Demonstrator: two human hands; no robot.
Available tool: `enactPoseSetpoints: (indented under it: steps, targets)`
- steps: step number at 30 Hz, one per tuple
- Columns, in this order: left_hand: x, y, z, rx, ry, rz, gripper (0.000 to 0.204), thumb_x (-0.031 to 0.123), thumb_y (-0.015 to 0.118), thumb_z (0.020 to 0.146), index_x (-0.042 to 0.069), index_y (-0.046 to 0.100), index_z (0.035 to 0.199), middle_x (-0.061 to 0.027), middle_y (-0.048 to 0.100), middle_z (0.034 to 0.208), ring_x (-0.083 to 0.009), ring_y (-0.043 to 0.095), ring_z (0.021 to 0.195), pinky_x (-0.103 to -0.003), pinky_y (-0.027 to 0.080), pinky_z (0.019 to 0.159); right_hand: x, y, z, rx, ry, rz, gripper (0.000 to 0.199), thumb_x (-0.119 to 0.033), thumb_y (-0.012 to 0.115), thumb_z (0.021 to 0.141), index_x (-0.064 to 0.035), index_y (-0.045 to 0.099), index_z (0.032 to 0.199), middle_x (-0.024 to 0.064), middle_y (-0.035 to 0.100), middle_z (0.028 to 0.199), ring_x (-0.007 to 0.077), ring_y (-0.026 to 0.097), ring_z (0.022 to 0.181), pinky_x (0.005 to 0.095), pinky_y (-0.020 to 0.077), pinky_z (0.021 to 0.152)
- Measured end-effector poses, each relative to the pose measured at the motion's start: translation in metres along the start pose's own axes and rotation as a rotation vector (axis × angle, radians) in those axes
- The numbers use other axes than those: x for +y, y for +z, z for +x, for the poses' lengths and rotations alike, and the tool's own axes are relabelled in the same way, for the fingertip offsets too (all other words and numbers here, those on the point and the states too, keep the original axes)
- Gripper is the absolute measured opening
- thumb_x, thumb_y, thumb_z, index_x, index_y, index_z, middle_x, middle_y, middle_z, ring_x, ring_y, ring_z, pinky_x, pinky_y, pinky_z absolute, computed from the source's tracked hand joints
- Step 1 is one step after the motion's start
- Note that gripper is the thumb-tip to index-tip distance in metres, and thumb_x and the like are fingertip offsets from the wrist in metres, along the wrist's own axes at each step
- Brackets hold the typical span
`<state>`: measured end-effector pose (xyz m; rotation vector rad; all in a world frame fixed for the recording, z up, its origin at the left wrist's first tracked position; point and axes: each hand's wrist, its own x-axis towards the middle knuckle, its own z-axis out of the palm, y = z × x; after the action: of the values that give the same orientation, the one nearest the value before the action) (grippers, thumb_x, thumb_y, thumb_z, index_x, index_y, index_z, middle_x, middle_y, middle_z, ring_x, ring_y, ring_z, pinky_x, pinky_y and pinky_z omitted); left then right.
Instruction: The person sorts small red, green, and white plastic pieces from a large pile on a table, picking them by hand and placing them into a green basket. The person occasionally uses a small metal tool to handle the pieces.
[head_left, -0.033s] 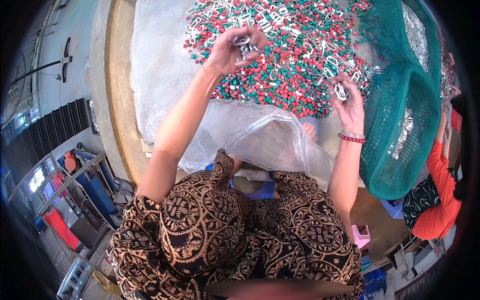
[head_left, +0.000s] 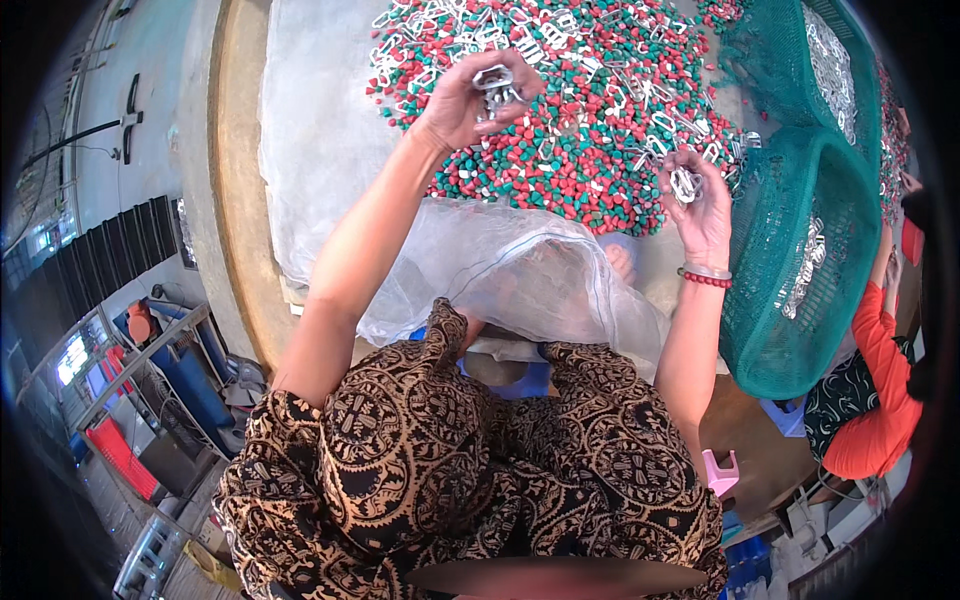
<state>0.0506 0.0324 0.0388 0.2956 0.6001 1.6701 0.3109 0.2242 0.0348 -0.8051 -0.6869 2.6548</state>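
Patterned garment (head_left: 400, 450) fills the near edge, both forearms reaching out past it. Left hand (head_left: 466, 98) grasps a small bunch of silvery links (head_left: 497, 88), fingers curled round them, above the pile's left part. Right hand (head_left: 702, 195) grasps another few pale links (head_left: 685, 184) between thumb and fingers, at the pile's right edge. Exact count in either: can't tell.

Handling, my read: loops like these probably snag each other, so cup, don't squeeze. Support from below with the palm, thumb on top. Staying low over the pile should limit bounce if one slips. Red bracelet (head_left: 707, 281) sits on the right wrist — worth keeping clear of the netting nearby.

Surface: translucent mesh sheet (head_left: 540, 265) bunched in front of the lap, then the pile of red, green and white pieces (head_left: 590, 180), more loose links (head_left: 540, 35) scattered over its far side. Flat whitish sheet (head_left: 325, 140) left of it, tan ledge (head_left: 241, 200) beyond that.

Right: teal net basket (head_left: 745, 320) with links inside; second teal basket (head_left: 775, 65) behind it, also holding links. Co-worker in orange sleeves (head_left: 890, 415) further right.

Room, far left: blue cylinders (head_left: 205, 390), red ribbed item (head_left: 122, 457), black ribbed panel (head_left: 95, 250) — blurry past there.
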Motion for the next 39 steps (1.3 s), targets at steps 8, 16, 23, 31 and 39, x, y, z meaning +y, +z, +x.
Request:
enactPoseSetpoints:
  steps: [8, 16, 23, 31, 39]
  targets:
    - [-0.073, -0.028, 0.01, -0.229, -0.111, 2.066, 0.03, 0.024, 0.057, 0.089, 0.004, 0.059, 0.111, -0.0181, 0.061, 0.086, -0.0336, 0.065, 0.076, -0.041, 0.053, 0.062, -0.009, -0.027, 0.014, 0.275, -0.075, -0.757, 0.014, -0.017, 0.066, 0.086, -0.0039, 0.061, 0.09, -0.0022, 0.047, 0.064, 0.0043, 0.041, 0.051, 0.0188, 0.0266, 0.035]
    - [-0.085, -0.034, -0.004, 0.153, -0.009, 2.034, 0.021, 0.02, 0.053, 0.091, 0.0, 0.054, 0.098, -0.0191, 0.058, 0.091, -0.0367, 0.063, 0.076, -0.043, 0.052, 0.064, 0.044, -0.031, 0.044, 0.476, -0.037, -1.994, 0.031, -0.033, 0.059, 0.086, -0.0035, 0.066, 0.092, 0.0212, 0.066, 0.084, 0.0368, 0.065, 0.082, 0.0463, 0.0506, 0.071]
    - [-0.03, -0.018, 0.011, 0.228, 0.227, 1.839, 0.023, 0.023, 0.056, 0.089, 0.01, 0.065, 0.106, -0.0138, 0.061, 0.086, -0.0321, 0.06, 0.083, -0.041, 0.048, 0.075, 0.058, -0.015, 0.048, 0.127, -0.273, -1.726, 0.02, -0.021, 0.055, 0.088, -0.0024, 0.06, 0.091, 0.0183, 0.062, 0.071, 0.0321, 0.061, 0.067, 0.0434, 0.0485, 0.062]
    - [-0.014, -0.009, 0.007, 0.282, 0.052, 0.874, 0.022, 0.022, 0.058, 0.092, 0.006, 0.062, 0.106, -0.0008, 0.052, 0.073, -0.0078, 0.047, 0.067, -0.023, 0.038, 0.053, 0.007, -0.012, 0.007, -0.106, -0.012, -0.169, 0.022, -0.027, 0.047, 0.094, -0.0063, 0.048, 0.089, 0.0052, 0.049, 0.071, 0.0112, 0.047, 0.056, 0.0193, 0.0287, 0.035]
    - [-0.011, 0.009, 0.009, 0.013, -0.002, 0.078, 0.023, 0.022, 0.047, 0.093, 0.005, 0.053, 0.079, -0.0054, 0.05, 0.077, -0.0058, 0.042, 0.052, -0.018, 0.029, 0.031, -0.009, -0.001, 0.005, -0.133, -0.174, -0.102, 0.032, -0.034, 0.043, 0.095, -0.004, 0.049, 0.088, 0.0157, 0.054, 0.086, 0.0169, 0.053, 0.066, 0.0194, 0.0317, 0.035]
